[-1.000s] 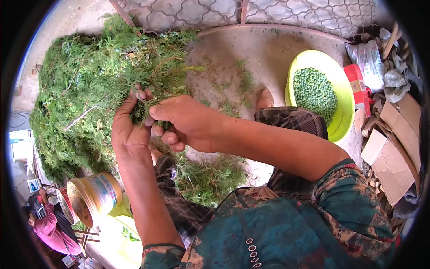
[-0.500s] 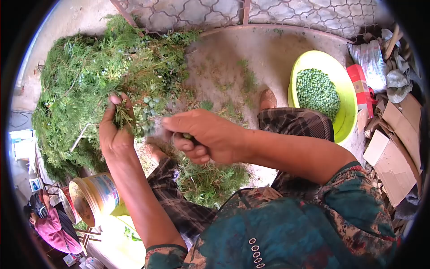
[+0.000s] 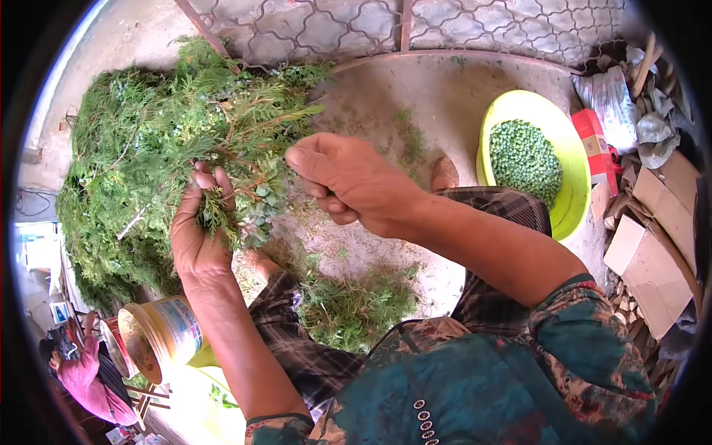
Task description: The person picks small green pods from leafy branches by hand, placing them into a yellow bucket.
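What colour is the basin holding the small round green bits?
Lime yellow-green. The basin shows best in the head view, at the right.

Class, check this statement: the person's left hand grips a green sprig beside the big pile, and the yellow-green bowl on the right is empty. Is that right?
No. The yellow-green bowl is not empty: the head view shows it holding small round green pieces. The left hand does grip a green sprig beside the big pile.

head camera, looking down, close on hands (image 3: 297, 208)
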`<act>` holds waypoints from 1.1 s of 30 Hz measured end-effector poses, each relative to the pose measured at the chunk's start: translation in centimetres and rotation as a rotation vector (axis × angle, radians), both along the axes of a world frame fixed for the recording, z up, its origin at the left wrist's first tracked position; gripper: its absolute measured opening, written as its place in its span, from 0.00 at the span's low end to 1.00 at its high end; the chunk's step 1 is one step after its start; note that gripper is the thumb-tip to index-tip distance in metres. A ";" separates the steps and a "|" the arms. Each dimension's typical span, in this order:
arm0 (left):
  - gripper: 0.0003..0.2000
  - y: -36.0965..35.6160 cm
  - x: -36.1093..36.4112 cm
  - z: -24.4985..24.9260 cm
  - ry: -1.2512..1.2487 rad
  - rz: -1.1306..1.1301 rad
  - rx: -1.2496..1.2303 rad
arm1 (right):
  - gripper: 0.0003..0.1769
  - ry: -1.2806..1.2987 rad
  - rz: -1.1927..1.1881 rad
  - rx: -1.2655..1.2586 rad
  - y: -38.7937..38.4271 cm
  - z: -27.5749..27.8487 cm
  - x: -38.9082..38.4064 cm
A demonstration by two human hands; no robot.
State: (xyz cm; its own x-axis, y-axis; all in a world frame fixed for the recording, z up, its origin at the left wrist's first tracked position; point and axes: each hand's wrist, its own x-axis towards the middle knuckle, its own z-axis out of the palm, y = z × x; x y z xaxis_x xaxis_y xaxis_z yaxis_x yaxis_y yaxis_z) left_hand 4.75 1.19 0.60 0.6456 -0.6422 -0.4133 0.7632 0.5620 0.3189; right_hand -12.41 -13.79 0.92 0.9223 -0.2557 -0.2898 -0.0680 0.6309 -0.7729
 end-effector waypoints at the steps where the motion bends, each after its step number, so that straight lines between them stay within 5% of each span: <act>1: 0.11 0.0 0.0 -0.1 0.005 -0.025 -0.018 | 0.13 -0.020 0.027 -0.014 0.0 0.0 0.2; 6: 0.14 -0.9 -2.3 1.9 -0.082 -0.095 0.055 | 0.13 -0.019 0.051 -0.129 0.1 0.3 0.9; 9: 0.19 -1.5 -3.6 3.0 -0.246 -0.351 0.132 | 0.13 -0.049 0.017 -0.135 0.1 0.4 0.7; 20: 0.14 -2.1 -4.8 2.3 -0.570 -0.191 0.333 | 0.13 -0.035 0.175 0.039 -0.2 0.4 0.2; 26: 0.15 -2.5 -5.7 3.0 -0.624 -0.287 0.284 | 0.09 -0.021 0.060 -0.069 -0.1 0.5 0.3; 29: 0.16 -2.4 -6.1 2.7 -0.736 -0.388 0.602 | 0.09 -0.083 0.012 -0.067 -0.1 0.6 0.3; 33: 0.15 -2.7 -6.8 2.9 -0.813 -0.335 0.561 | 0.10 -0.105 -0.030 -0.152 0.0 0.9 0.1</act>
